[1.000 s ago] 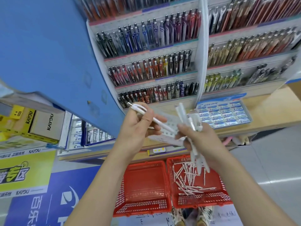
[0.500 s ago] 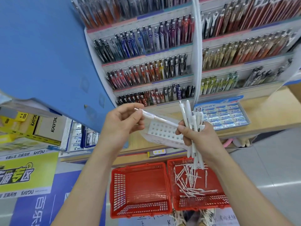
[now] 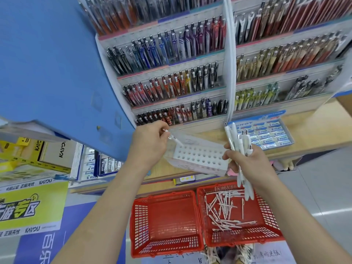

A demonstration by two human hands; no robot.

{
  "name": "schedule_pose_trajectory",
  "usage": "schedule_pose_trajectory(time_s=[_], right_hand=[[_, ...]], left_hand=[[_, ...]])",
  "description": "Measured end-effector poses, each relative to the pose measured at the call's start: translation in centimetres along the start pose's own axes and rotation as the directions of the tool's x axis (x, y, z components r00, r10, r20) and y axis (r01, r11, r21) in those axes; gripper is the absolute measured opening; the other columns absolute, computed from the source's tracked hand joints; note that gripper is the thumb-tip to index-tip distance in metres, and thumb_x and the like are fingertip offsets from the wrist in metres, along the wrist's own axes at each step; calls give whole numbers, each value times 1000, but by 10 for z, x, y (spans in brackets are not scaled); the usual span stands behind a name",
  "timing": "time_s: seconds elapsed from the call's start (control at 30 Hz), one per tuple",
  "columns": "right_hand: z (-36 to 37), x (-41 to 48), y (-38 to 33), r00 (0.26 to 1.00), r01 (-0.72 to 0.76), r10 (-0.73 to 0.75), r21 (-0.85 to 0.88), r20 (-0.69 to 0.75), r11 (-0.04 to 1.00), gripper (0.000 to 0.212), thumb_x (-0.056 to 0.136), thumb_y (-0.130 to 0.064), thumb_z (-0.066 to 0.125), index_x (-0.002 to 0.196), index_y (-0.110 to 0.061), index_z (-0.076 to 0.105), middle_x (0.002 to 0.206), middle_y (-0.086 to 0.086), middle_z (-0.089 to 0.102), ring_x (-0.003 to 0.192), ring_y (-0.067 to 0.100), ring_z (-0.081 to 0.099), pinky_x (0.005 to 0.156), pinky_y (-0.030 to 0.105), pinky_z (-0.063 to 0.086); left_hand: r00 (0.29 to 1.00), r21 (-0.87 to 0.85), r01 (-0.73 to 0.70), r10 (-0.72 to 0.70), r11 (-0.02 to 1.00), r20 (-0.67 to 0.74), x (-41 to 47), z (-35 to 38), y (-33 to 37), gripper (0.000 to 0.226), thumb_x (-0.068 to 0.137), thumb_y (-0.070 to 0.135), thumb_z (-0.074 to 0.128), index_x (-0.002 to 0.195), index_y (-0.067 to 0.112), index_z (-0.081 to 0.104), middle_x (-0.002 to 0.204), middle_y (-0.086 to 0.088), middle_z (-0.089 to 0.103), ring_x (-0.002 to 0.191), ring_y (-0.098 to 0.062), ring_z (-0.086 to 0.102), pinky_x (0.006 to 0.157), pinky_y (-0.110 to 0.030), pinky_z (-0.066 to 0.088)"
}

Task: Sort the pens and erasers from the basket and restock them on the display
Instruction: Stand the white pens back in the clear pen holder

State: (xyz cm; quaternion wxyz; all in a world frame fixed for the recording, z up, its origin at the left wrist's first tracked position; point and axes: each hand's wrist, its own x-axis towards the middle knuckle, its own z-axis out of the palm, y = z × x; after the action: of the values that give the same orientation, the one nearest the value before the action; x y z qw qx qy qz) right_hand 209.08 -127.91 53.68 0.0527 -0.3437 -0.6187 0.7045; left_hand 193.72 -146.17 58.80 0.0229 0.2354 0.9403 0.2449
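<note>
On the worktop: a white block with rows of round holes lies between your two sets of fingers, its left end just beside the left ones and its right end just beside the right ones.
Your left hand: it pinches one white pen near its top, with the fingers curled in round it.
Where the pen points: it slants down and away from your left fingers to the block's near-left corner. You cannot tell whether the tip is in a hole.
Your right hand: the right hand is clenched round a bundle of white pens. Their ends stick out above and below your fingers.
Red right basket: it stands on the floor, below your right fingers, with loose pens scattered across its bottom.
Red left basket: it stands just beside the other one, below your left forearm.
Boxed erasers: blue-and-white packs lie in a tray on the worktop, beyond your right fingers and behind the bundle's tops.
Pen display: tiers of upright pens rise beyond both sets of fingers.
Blue panel: it stands left of your left fingers.
</note>
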Motion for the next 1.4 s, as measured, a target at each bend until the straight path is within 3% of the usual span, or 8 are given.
schedule_pose_trajectory(time_s=[0.37,0.63,0.83,1.03,1.1,1.17,1.27,1.4], right_hand=[[4,-7,13,999,-39,39,-17,-12,999,13,84,-3,61,87,-13,69,64,9,60,53,21,48,57,35,42],[5,-7,11,1000,-11,11,0,28,1000,10,90,-13,60,97,-11,66,62,5,58,50,16,47,60,37,44],[6,-9,8,997,31,-29,-24,65,999,19,90,-19,59,78,-5,59,70,28,58,54,22,48,60,40,40],[10,-18,1,988,44,-45,14,148,999,19,91,-21,62,83,-4,61,62,5,62,52,17,51,54,28,45],[12,-21,-3,982,70,-71,11,173,997,16,91,-19,63,85,-4,61,59,2,62,50,15,51,52,25,45],[15,-23,-9,976,98,-98,10,192,995,12,90,-15,64,88,-4,61,56,0,61,47,13,50,49,22,43],[21,-24,-17,964,147,-140,-17,224,989,6,90,-11,64,87,-11,59,60,5,60,47,14,49,48,25,43],[22,-26,-23,952,158,-141,-43,272,986,11,91,-20,62,85,-11,59,64,7,64,47,18,51,48,30,43]], left_hand=[[993,146,-111,105,983,47,7,21,-9,22,90,20,62,109,13,70,98,-3,67,88,-18,61,78,-21,40],[977,235,-174,139,956,159,13,27,-5,22,95,20,54,109,11,68,101,-6,68,96,-23,61,84,-34,48],[966,356,-209,136,911,219,22,36,-3,19,95,17,51,95,10,69,93,-4,60,93,-22,54,70,-25,32],[958,379,-194,92,905,270,24,36,4,21,94,23,53,106,12,68,99,-3,60,98,-22,55,77,-30,40],[976,289,-132,73,948,207,17,27,14,29,92,31,57,116,16,64,101,-1,62,96,-19,56,80,-31,43],[990,28,-48,44,998,132,6,15,29,28,91,39,57,109,20,68,88,5,66,82,-12,59,71,-28,44],[944,-436,190,-41,880,328,-9,2,55,25,89,41,60,86,19,72,66,1,65,53,-7,53,52,-26,44],[929,-560,299,-103,773,355,-13,-7,58,9,89,17,65,85,10,71,62,-5,63,49,-10,52,48,-23,46]])
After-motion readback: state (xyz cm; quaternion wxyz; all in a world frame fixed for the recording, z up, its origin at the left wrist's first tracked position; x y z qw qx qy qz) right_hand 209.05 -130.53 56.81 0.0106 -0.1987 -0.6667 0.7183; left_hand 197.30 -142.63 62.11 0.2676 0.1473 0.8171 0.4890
